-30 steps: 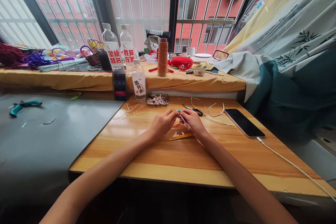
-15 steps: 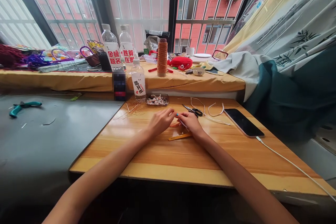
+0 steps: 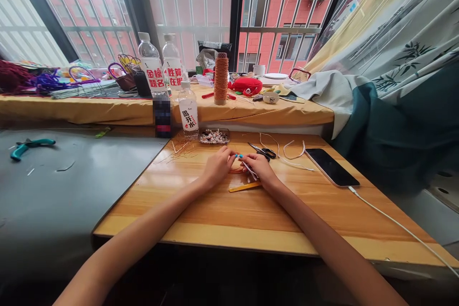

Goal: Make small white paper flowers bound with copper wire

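My left hand [image 3: 218,166] and my right hand [image 3: 260,168] meet over the wooden table [image 3: 201,213], fingertips pinched close together. Orange thread [image 3: 235,170] loops beneath them and runs up to my left fingertips, which are closed on it. A thin white cord [image 3: 250,170] passes through my right hand, whose thumb and finger are closed. Exactly what lies between the fingertips is too small to make out. Just below my right hand rests a flat yellow stick [image 3: 244,187], its right end near the palm. Black-handled scissors [image 3: 264,152] lie beyond that hand.
Beyond my hands are a clear tray of small pieces [image 3: 214,136], a water bottle [image 3: 189,112] and orange thread scraps [image 3: 179,148]. An orange thread spool [image 3: 221,79] stands on the ledge. White cord [image 3: 292,166] and a charging phone [image 3: 332,167] lie right; teal pliers [image 3: 30,147] lie left.
My left hand has turned and lowered slightly, bringing its fingertips beside the right ones. More of the white cord shows at my right hand.
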`<state>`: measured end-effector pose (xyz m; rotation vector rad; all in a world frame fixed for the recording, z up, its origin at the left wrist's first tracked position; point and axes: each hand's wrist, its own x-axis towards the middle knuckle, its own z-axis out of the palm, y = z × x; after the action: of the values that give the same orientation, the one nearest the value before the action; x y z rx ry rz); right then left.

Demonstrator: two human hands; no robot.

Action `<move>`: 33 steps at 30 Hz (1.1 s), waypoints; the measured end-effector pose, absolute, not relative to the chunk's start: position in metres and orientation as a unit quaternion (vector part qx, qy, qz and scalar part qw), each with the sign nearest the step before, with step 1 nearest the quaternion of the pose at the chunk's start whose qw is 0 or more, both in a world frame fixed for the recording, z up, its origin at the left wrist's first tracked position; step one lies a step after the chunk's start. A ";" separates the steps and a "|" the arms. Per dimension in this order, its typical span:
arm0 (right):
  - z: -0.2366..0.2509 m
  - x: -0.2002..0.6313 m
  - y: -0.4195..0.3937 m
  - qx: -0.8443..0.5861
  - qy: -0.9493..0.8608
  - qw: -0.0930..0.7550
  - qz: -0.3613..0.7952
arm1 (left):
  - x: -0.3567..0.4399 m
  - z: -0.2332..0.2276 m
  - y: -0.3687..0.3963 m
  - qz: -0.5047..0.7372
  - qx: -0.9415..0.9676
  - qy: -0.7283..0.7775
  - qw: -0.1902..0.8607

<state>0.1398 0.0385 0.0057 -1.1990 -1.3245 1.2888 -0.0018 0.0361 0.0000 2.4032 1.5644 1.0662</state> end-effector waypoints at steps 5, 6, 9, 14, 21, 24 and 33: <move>0.007 0.140 0.038 -0.479 -0.530 0.457 0.529 | -0.001 -0.003 0.044 0.361 0.778 0.497 0.131; 0.006 0.140 0.038 -0.478 -0.529 0.460 0.529 | -0.001 -0.003 0.045 0.364 0.779 0.489 0.146; 0.005 0.140 0.039 -0.474 -0.524 0.468 0.531 | -0.001 -0.002 0.045 0.368 0.785 0.466 0.180; 0.007 0.141 0.038 -0.459 -0.520 0.481 0.536 | 0.000 0.000 0.042 0.355 0.789 0.468 0.183; 0.011 0.141 0.037 -0.445 -0.511 0.500 0.539 | 0.000 0.005 0.040 0.391 0.765 0.474 0.195; 0.011 0.142 0.038 -0.428 -0.512 0.512 0.541 | 0.000 0.007 0.039 0.395 0.756 0.472 0.222; 0.010 0.142 0.040 -0.387 -0.519 0.498 0.578 | -0.001 0.007 0.040 0.421 0.726 0.467 0.278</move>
<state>0.1418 0.0397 0.0101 -0.9358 -1.2555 1.3993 -0.0012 0.0405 0.0069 1.9472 1.2543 1.1301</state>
